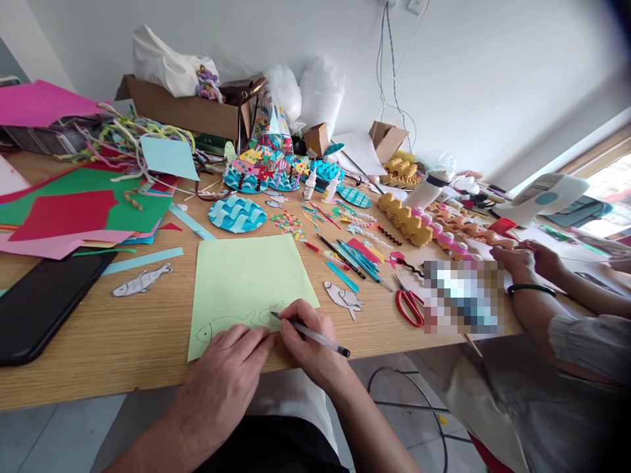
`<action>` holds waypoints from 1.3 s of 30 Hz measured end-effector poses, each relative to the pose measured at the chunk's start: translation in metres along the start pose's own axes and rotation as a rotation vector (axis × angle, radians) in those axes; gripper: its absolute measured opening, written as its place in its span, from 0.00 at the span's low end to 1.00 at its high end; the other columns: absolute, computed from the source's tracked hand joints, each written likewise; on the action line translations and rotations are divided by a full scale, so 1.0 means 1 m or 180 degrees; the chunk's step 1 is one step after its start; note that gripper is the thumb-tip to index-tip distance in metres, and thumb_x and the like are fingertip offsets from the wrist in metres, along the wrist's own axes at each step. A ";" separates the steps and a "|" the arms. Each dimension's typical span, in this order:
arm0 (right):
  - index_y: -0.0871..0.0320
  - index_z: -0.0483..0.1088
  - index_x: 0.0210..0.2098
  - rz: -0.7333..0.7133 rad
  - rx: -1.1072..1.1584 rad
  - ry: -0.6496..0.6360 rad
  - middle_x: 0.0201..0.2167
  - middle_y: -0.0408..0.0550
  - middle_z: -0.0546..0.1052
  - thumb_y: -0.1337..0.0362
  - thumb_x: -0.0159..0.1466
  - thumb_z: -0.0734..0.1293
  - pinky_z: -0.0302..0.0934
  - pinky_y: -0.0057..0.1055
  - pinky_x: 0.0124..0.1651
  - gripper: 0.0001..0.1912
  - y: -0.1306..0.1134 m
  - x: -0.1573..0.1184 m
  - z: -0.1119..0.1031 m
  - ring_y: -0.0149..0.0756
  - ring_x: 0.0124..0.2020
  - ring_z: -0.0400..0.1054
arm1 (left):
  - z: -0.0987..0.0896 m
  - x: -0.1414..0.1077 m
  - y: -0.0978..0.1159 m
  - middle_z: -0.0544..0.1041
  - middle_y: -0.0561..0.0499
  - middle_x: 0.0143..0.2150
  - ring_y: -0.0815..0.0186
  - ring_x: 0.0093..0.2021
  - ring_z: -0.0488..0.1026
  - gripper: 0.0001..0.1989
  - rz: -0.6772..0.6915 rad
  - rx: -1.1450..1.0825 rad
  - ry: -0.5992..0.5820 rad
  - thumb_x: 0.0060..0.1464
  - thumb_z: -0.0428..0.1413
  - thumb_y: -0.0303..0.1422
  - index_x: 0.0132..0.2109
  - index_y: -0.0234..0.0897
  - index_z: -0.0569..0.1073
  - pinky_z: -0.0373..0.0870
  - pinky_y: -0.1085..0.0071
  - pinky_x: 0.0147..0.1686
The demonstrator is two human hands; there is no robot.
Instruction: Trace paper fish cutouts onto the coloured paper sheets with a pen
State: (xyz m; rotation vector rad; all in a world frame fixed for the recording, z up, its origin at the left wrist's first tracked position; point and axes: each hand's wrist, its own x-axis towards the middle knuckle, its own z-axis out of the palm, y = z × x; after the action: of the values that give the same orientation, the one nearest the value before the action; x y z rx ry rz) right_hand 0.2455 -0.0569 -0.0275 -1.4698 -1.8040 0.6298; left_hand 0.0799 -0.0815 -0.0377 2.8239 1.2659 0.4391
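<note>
A sheet of light green paper lies at the table's front edge. Two fish outlines are drawn along its lower part, the left one with an eye and a gill line, the right one partly hidden by my right hand. That hand grips a pen with a clear barrel and black cap, its tip on the right outline. My left hand rests flat on the sheet's lower edge, holding nothing, over part of the left fish. Paper fish cutouts lie on both sides of the sheet.
At left are a black phone and coloured paper sheets. Red-handled scissors, pencils, glue bottles and a blue woven paper oval surround the sheet. A co-worker's hands are at the right.
</note>
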 end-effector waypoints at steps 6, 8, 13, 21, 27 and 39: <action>0.57 0.65 0.24 0.0068 0.0167 -0.0109 0.14 0.35 0.61 0.71 0.53 0.59 0.48 0.22 0.22 0.05 -0.003 -0.001 -0.004 0.26 0.17 0.54 | 0.001 0.001 -0.002 0.74 0.48 0.49 0.60 0.47 0.69 0.20 0.0008 -0.0014 -0.0031 0.55 0.43 0.19 0.50 0.36 0.72 0.67 0.60 0.46; 0.57 0.65 0.24 0.0062 0.0209 -0.0140 0.14 0.35 0.60 0.71 0.52 0.59 0.48 0.22 0.22 0.06 -0.003 -0.002 -0.005 0.26 0.17 0.54 | 0.001 0.000 -0.002 0.74 0.48 0.49 0.60 0.47 0.68 0.20 -0.0002 -0.0019 -0.0031 0.55 0.43 0.19 0.49 0.37 0.72 0.67 0.61 0.46; 0.57 0.65 0.24 0.0036 0.0308 -0.0217 0.15 0.36 0.61 0.72 0.51 0.58 0.48 0.22 0.23 0.06 -0.002 -0.003 -0.006 0.26 0.18 0.54 | -0.001 0.000 -0.002 0.74 0.49 0.50 0.60 0.48 0.69 0.17 -0.0016 -0.0056 -0.0070 0.56 0.44 0.21 0.47 0.37 0.73 0.67 0.61 0.46; 0.58 0.66 0.23 0.0080 0.0338 -0.0177 0.15 0.36 0.62 0.71 0.52 0.58 0.49 0.22 0.23 0.06 -0.004 -0.002 -0.008 0.26 0.18 0.56 | 0.001 0.000 -0.003 0.74 0.48 0.49 0.60 0.47 0.68 0.18 0.0058 -0.0036 0.0042 0.56 0.43 0.21 0.48 0.37 0.72 0.66 0.60 0.47; 0.57 0.66 0.26 0.0133 0.0219 -0.0025 0.15 0.36 0.62 0.69 0.55 0.60 0.50 0.23 0.23 0.05 -0.004 -0.001 -0.005 0.26 0.17 0.55 | 0.001 0.000 -0.002 0.74 0.49 0.48 0.61 0.46 0.69 0.20 0.0017 -0.0022 0.0073 0.55 0.44 0.20 0.49 0.38 0.72 0.67 0.62 0.46; 0.57 0.67 0.28 0.0110 0.0094 -0.0024 0.17 0.37 0.66 0.68 0.56 0.61 0.52 0.22 0.25 0.04 -0.001 0.001 0.000 0.27 0.20 0.59 | 0.000 0.000 -0.002 0.75 0.50 0.48 0.60 0.46 0.69 0.19 0.0001 -0.0095 0.0120 0.54 0.44 0.19 0.48 0.37 0.72 0.67 0.63 0.44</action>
State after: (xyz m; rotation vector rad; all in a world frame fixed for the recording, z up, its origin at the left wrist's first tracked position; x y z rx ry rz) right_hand 0.2446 -0.0564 -0.0261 -1.4836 -1.7713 0.6773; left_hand 0.0785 -0.0800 -0.0375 2.8042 1.2546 0.5093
